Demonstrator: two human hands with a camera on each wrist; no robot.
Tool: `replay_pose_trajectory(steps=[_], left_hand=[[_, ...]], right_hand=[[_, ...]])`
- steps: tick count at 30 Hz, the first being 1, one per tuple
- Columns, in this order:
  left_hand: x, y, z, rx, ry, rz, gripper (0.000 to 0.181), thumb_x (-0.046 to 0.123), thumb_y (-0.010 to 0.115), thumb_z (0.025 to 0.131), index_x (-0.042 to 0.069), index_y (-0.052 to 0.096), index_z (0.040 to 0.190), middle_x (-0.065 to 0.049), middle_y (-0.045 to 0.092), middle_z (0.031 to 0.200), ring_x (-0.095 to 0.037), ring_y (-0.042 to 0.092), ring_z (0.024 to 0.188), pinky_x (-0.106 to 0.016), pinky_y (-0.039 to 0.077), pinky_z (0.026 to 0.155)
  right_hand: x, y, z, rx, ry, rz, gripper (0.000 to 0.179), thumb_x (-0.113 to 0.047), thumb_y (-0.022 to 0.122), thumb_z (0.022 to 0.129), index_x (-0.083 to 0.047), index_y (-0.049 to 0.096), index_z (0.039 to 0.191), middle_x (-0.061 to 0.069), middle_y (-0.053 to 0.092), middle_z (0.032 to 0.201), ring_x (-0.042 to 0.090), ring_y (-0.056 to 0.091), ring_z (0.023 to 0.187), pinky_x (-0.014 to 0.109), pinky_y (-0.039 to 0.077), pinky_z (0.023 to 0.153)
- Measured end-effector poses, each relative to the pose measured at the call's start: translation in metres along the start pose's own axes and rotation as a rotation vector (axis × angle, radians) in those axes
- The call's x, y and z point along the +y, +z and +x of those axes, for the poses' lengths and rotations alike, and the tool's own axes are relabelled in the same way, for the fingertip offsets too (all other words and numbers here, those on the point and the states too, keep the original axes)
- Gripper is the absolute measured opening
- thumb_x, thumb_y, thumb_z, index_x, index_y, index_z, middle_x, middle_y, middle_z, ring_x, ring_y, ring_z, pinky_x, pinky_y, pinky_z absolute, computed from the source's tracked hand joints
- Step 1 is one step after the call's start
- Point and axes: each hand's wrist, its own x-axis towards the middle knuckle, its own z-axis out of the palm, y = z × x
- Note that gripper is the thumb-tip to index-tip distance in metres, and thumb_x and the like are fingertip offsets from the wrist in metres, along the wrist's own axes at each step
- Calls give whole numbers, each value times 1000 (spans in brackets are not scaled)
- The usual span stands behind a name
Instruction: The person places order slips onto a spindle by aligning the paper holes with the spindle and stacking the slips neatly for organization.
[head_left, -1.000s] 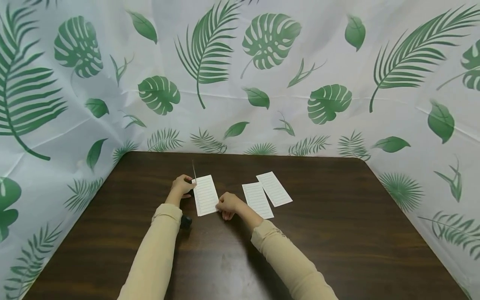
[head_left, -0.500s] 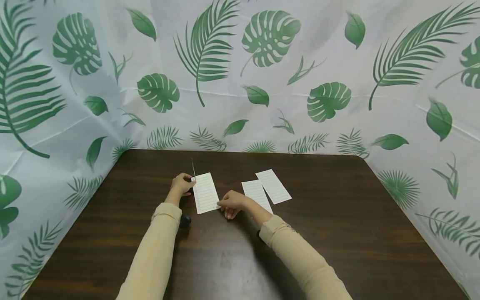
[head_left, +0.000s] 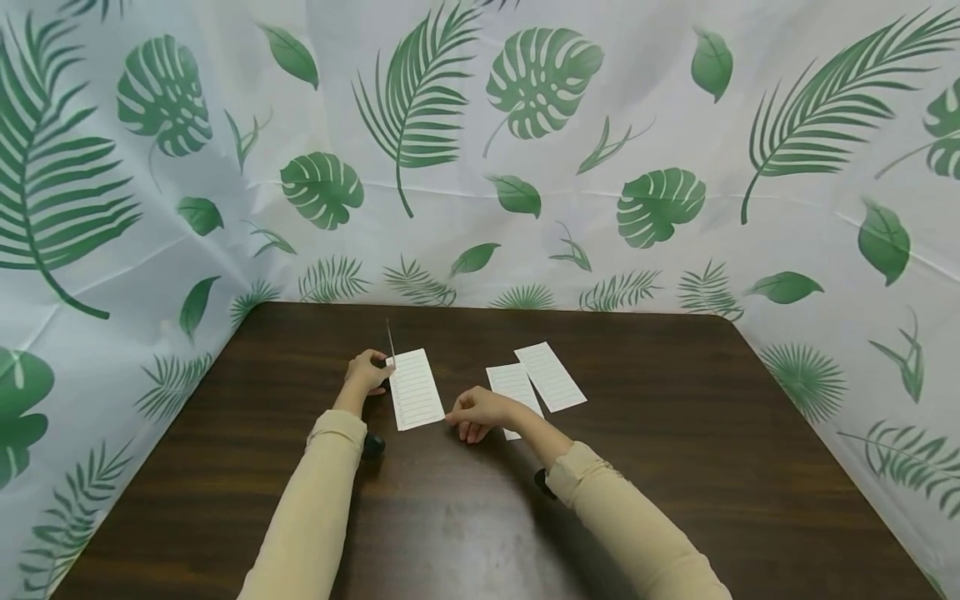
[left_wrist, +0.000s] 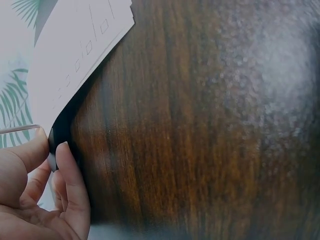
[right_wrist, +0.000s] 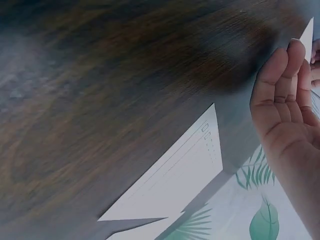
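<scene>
In the head view, a small stack of white printed slips (head_left: 416, 392) lies on the brown table, left of centre. My left hand (head_left: 367, 372) pinches its top left corner between thumb and fingers. The left wrist view shows a black piece (left_wrist: 61, 132) beneath the stack at those fingers. A thin pale strip (head_left: 391, 340) stands up from the same corner. My right hand (head_left: 480, 414) is at the lower right corner of the stack, its fingers (right_wrist: 280, 75) bent. Whether thumb and finger have that corner between them is hidden.
Two loose printed slips lie to the right: one (head_left: 513, 383) partly behind my right hand, the other (head_left: 551, 377) against it, farther back. A leaf-patterned cloth (head_left: 480, 208) hangs behind and beside the dark wooden table (head_left: 675, 467).
My right hand has moved to the right along the stack, from over its lower right corner to that corner's tip. The left hand keeps its hold, and the loose slips stay put.
</scene>
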Motion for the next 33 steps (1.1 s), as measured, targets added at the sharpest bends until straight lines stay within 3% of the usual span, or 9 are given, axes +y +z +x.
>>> replay_pose_trajectory(steps=[7,10,13,15,17,22,28,30,33], left_hand=[[2,4,6,7,-29,26,38,16,58,93,2,47,127,-29,38,138,-16,52,61,-25,57,57],[-10,9,26,3,-13,28,39,20,59,93,6,49,128,-26,37,140,-20,58,65,-30,59,63],[-46,20,69,31,79,-15,40,32,64,89,10,52,121,-30,35,135,-20,59,60,-27,58,56],[-57,23,80,29,99,-21,41,35,65,88,11,53,120,-32,33,135,-21,60,60,-26,57,54],[-56,23,79,35,85,-14,42,34,64,89,9,52,121,-34,32,135,-22,59,60,-27,57,53],[-7,7,17,10,1,33,39,19,57,94,1,46,127,-33,28,141,-21,58,64,-29,59,63],[-8,4,11,16,60,-23,37,27,60,92,9,52,123,-33,25,142,-13,52,56,-22,57,57],[4,1,-4,6,1,15,37,19,56,95,4,47,127,-32,25,144,-14,51,56,-23,58,59],[0,3,-5,10,16,12,37,17,55,95,2,46,127,-33,25,141,-10,47,53,-18,54,53]], right_hand=[[5,-17,-11,-9,-150,-48,16,-9,58,92,6,60,97,12,64,73,11,61,61,27,57,61],[9,-29,-17,48,-225,-120,15,-5,60,90,7,59,98,18,64,78,18,63,64,26,57,61],[14,-39,-22,137,-274,-222,17,-5,62,88,6,58,99,18,64,82,22,64,67,23,54,61],[19,-46,-25,205,-298,-301,18,-5,64,87,5,59,101,15,63,82,21,63,68,21,52,61],[24,-52,-27,267,-306,-370,18,-5,65,85,4,59,100,13,63,82,19,61,70,21,50,62],[31,-67,-30,325,-288,-508,19,-8,70,82,0,61,97,12,64,87,22,61,79,30,52,72],[37,-79,-32,306,-238,-595,31,-17,74,80,-1,62,104,15,63,107,33,57,102,45,48,91],[40,-81,-33,293,-229,-617,37,-18,75,80,0,60,109,18,61,114,37,53,110,48,45,97],[45,-81,-34,276,-219,-657,49,-21,77,78,0,56,117,22,55,123,40,48,119,51,39,103]])
